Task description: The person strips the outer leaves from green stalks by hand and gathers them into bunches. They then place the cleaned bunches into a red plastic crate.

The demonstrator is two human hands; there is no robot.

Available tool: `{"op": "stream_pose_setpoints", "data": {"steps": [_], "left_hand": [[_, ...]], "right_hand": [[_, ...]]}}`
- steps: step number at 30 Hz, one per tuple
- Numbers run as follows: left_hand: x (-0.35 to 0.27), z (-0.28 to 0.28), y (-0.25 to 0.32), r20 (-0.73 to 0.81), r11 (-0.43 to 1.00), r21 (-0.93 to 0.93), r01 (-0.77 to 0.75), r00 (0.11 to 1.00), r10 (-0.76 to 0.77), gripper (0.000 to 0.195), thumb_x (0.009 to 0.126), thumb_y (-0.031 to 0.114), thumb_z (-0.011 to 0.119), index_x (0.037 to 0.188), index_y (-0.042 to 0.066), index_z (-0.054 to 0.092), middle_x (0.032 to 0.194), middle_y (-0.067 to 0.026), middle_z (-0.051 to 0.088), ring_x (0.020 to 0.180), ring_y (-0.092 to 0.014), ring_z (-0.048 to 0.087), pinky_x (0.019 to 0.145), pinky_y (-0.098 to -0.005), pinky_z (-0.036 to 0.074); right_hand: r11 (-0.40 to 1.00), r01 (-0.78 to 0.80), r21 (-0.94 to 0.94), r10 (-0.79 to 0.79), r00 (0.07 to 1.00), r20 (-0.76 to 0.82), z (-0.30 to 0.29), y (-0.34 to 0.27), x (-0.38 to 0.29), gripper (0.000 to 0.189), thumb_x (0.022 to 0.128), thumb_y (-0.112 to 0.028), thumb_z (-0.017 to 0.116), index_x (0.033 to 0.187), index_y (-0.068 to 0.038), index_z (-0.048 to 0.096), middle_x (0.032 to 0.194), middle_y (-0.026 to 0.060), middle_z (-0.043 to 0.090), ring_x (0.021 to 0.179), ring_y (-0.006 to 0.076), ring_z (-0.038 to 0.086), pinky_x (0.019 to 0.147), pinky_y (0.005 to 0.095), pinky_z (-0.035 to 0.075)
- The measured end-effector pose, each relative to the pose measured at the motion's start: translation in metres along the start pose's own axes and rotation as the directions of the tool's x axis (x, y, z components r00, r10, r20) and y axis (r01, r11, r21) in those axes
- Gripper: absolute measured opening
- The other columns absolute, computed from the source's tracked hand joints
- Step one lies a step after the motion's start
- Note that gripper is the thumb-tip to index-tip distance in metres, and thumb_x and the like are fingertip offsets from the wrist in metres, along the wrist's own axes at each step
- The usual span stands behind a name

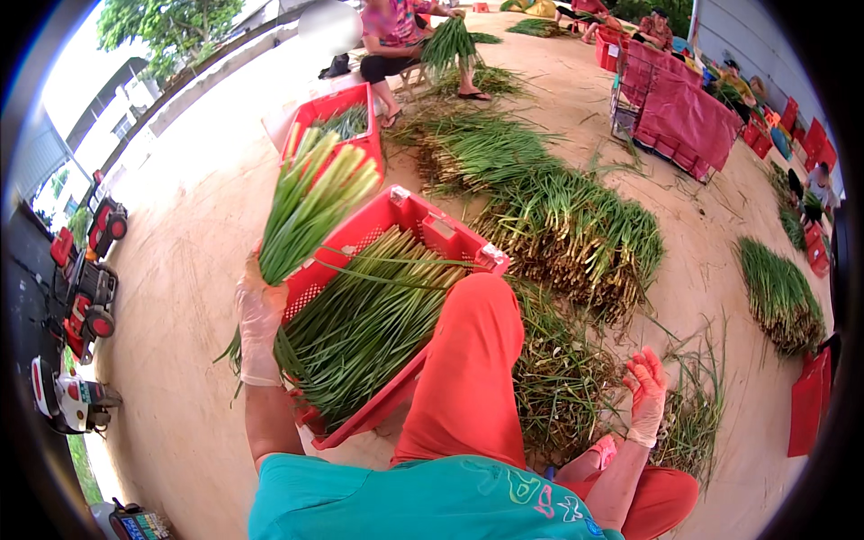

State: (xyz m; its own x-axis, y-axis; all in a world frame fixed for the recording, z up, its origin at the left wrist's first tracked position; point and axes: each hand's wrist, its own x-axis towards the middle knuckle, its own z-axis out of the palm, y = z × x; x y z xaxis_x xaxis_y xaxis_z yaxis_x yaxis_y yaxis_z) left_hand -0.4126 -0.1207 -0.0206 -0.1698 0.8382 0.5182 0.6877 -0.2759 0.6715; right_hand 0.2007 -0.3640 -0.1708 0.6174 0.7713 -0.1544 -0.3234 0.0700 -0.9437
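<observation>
My left hand (262,297), in a thin translucent glove, is closed around a bunch of long green stalks (307,202) with pale ends pointing up and away. The bunch is above the left side of a red plastic crate (370,426). Inside that crate lie many similar green stalks (378,317), which look like garlic chives. My right hand (646,388), also gloved, is held low at the right with its fingers partly curled, and nothing shows in it. It is over loose leaves and trimmings (692,405) on the ground.
A large heap of stalks (574,236) with soiled roots stands beyond my knee, with brown trimmings (560,378) nearer. Another red crate (370,143) is by a seated person (398,40) holding stalks. A covered wire cart (682,108), other workers and parked scooters (74,398) are farther off.
</observation>
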Motion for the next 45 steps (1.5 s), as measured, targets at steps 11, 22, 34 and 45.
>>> {"op": "stream_pose_setpoints", "data": {"steps": [11,22,34,45], "left_hand": [[-0.038,-0.006,-0.052,0.146,0.544,0.827,-0.143,0.989,0.038,0.055,0.081,0.003,0.061,0.136,0.004,0.056,0.083,-0.0177,0.066,0.076,-0.036,0.068,0.066,-0.0472,0.052],[-0.141,0.221,-0.062,0.496,0.758,0.648,0.068,0.717,-0.489,0.092,0.074,0.021,0.078,0.154,0.011,0.033,0.118,-0.0197,0.062,0.108,-0.035,0.065,0.088,-0.0471,0.054],[-0.143,0.183,-0.074,0.778,0.974,0.197,0.109,0.587,-0.223,0.089,0.083,0.038,0.078,0.155,0.006,0.036,0.130,-0.0355,0.052,0.126,-0.049,0.049,0.107,-0.0458,0.042],[-0.121,0.204,-0.100,0.647,0.781,0.590,-0.203,0.698,-0.308,0.042,0.089,0.026,0.064,0.129,0.013,0.062,0.120,-0.0228,0.063,0.109,-0.041,0.062,0.089,-0.0483,0.052]], "right_hand": [[0.925,-0.232,-0.300,0.258,0.965,0.050,0.012,0.036,-0.007,0.047,0.090,-0.014,0.070,0.134,-0.006,0.058,0.116,0.0067,0.067,0.097,0.0174,0.068,0.071,0.0278,0.055],[0.884,-0.311,-0.349,0.330,0.944,-0.007,-0.003,0.032,-0.024,0.047,0.089,-0.016,0.072,0.132,-0.005,0.059,0.114,0.0062,0.068,0.094,0.0153,0.068,0.072,0.0255,0.054],[0.843,-0.302,-0.444,0.355,0.934,0.040,-0.007,0.055,-0.019,0.057,0.087,-0.023,0.073,0.138,-0.003,0.055,0.120,0.0093,0.067,0.099,0.0162,0.067,0.074,0.0269,0.053],[0.868,-0.252,-0.429,0.307,0.949,0.065,-0.002,0.075,0.006,0.058,0.083,-0.017,0.076,0.135,0.000,0.058,0.113,0.0091,0.070,0.091,0.0128,0.065,0.069,0.0246,0.050]]}}
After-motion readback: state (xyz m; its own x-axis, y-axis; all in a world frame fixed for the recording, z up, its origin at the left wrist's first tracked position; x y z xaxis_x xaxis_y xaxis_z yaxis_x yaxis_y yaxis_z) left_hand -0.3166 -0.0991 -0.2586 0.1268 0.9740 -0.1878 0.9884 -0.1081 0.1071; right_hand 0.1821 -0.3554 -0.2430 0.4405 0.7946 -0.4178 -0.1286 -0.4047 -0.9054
